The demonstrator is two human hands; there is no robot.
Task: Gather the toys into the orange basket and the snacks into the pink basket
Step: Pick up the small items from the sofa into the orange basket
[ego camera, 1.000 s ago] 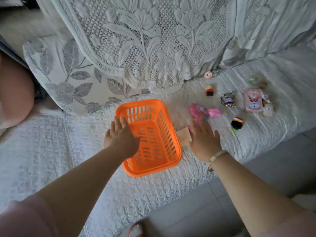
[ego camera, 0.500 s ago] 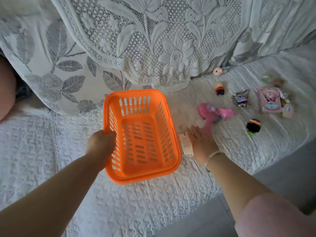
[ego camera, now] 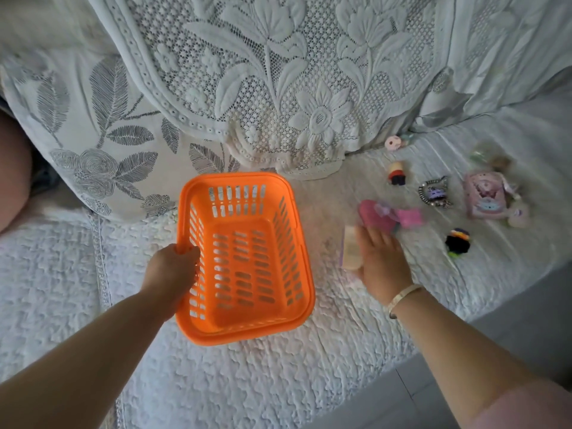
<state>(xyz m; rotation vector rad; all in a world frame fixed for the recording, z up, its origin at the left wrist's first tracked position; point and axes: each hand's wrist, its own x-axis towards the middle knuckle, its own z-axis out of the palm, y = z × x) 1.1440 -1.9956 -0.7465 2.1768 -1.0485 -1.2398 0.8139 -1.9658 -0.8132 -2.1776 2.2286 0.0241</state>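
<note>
The empty orange basket [ego camera: 241, 178] stands on the white quilted sofa seat [ego camera: 278, 373]. My left hand [ego camera: 173, 270] grips its left rim. Just right of the basket, my right hand [ego camera: 382, 261], blurred, holds a pale packet with a purple edge [ego camera: 351, 249] at its thumb side. Beyond its fingertips lies a pink toy [ego camera: 376, 213]. Further right lie a black fuzzy toy [ego camera: 458, 241], a small figure [ego camera: 396, 173], a beaded chain piece [ego camera: 435, 193], a pink packet [ego camera: 484, 199] and a pink round piece [ego camera: 393, 142]. No pink basket is in view.
A lace throw [ego camera: 294, 88] covers the sofa back, with a leaf-print cushion [ego camera: 102, 144] to the left. Part of another person [ego camera: 12, 168] shows at the left edge. Grey floor [ego camera: 510, 345] runs along the sofa's front edge at lower right.
My left hand moved from inside the basket to its left rim and gripped it. The basket shifted a little. My right hand closed in on the pale packet and took hold of it.
</note>
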